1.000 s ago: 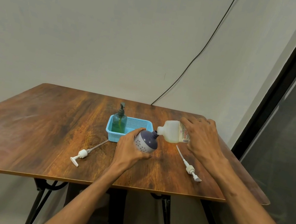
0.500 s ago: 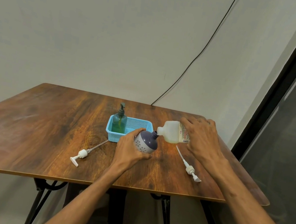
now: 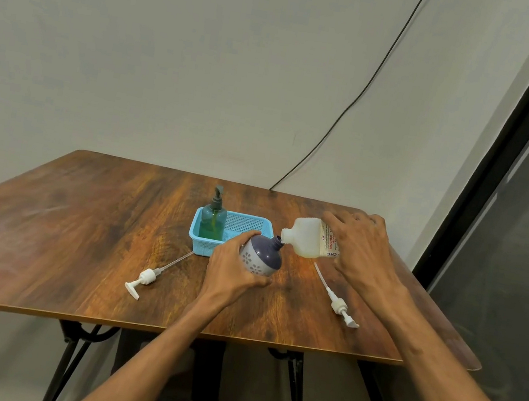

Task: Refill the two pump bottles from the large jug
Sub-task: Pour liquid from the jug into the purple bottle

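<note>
At table centre, the left hand (image 3: 231,268) grips the tilted purple bottle (image 3: 262,258) while, at its 2 o'clock, the right hand (image 3: 361,250) clasps the tipped jug (image 3: 306,241), spout at its neck.

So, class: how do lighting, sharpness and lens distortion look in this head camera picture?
Head view: soft, even light; faint shadows beneath the hands; mild sheen on the table at left; jug and purple bottle sharp; the window frame leans, wide-angle distortion.
</note>
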A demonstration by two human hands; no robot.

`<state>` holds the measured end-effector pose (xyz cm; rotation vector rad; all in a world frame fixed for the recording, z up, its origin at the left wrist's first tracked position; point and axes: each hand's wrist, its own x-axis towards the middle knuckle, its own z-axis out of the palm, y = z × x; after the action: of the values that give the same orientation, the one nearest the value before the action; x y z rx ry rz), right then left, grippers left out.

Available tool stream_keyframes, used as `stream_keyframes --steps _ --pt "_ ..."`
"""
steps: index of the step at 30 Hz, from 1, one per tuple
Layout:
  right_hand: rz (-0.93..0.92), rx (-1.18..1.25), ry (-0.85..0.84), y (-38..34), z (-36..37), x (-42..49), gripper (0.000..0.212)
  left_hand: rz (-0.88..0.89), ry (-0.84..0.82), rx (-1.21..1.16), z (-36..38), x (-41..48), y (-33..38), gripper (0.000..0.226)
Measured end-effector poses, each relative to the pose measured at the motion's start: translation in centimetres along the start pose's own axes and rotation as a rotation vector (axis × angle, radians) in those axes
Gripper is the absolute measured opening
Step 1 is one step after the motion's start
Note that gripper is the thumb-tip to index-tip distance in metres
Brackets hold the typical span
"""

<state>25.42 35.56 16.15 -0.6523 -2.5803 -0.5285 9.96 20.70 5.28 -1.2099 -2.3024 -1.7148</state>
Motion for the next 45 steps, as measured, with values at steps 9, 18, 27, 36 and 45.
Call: stream_keyframes --steps 9,18,27,36,45 --pt "0.002 -0.019 0.005 0.01 -0.09 0.18 0.067 0.005 0.01 0.004 -0.17 -0.05 0.12 0.083" --pt "-0.006 -0.039 0.004 0.1 0.07 0.16 0.065 0.001 0.006 0.004 -0.24 -0.19 0.36 0.085" --pt "-0.015 -0.052 0.007 0.2 -0.17 0.3 0.062 0.016 0.011 -0.004 -0.5 -0.15 0.8 0.083" --pt "-0.016 -0.03 0.009 -0.06 -0.41 0.27 0.062 0.006 0.001 0.004 -0.51 -0.1 0.6 0.083" --pt "-0.022 -0.019 0.015 -0.12 -0.36 0.32 0.06 0.0 0.001 0.02 -0.44 -0.12 0.43 0.086"
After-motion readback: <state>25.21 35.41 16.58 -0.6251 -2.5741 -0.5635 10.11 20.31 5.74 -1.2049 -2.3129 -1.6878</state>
